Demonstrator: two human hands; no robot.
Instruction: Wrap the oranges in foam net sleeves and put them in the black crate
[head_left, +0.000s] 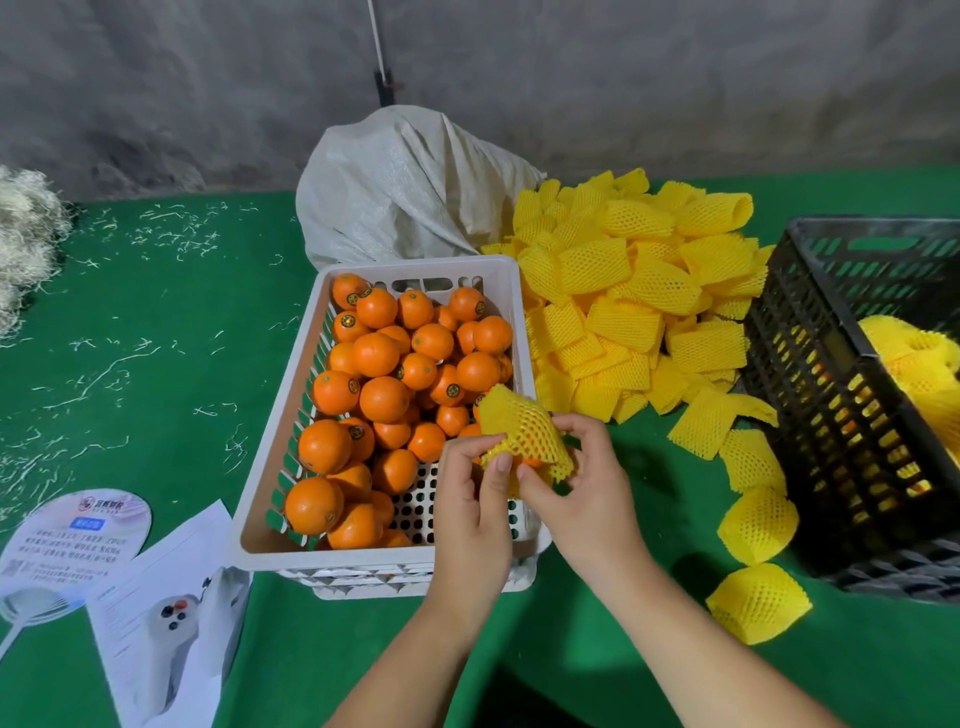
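Head view: 2 hands meeting over the near right corner of the white crate (291, 441). Left hand (470, 499) curled, thumb and fingers pinching the lower left edge of a yellow foam net sleeve (519, 431). Right hand (582, 478) curled too, fingers pinching the sleeve's lower right edge from the other side. Each grip closed on the sleeve, sleeve stretched between them. A sliver of orange (532, 461) showing through the mesh and under the sleeve's lower edge, just between the 2 grips; how far inside the sleeve, hard to tell.

Left of and beyond the grips: white crate, piled with bare oranges (384, 397), several with small dark stickers, perforated floor bare at the near right corner right under the left hand.

Beyond and right of the grips: loose heap of sleeves (623, 291) on the green table (130, 364), with a few strays trailing down to the right of the right hand.

Far right of the grips: black crate (831, 415), slotted walls, yellow-sleeved fruit (914, 358) inside, cut off by the frame edge.

Behind the white crate: pale woven sack (405, 187), against the grey wall.

Left of the grips, well apart: round printed fan (72, 545) and printed leaflet (171, 613) on the table near the front edge; pale shredded strands (156, 228) scattered over the green cover, with a bundle of them at the far left edge.
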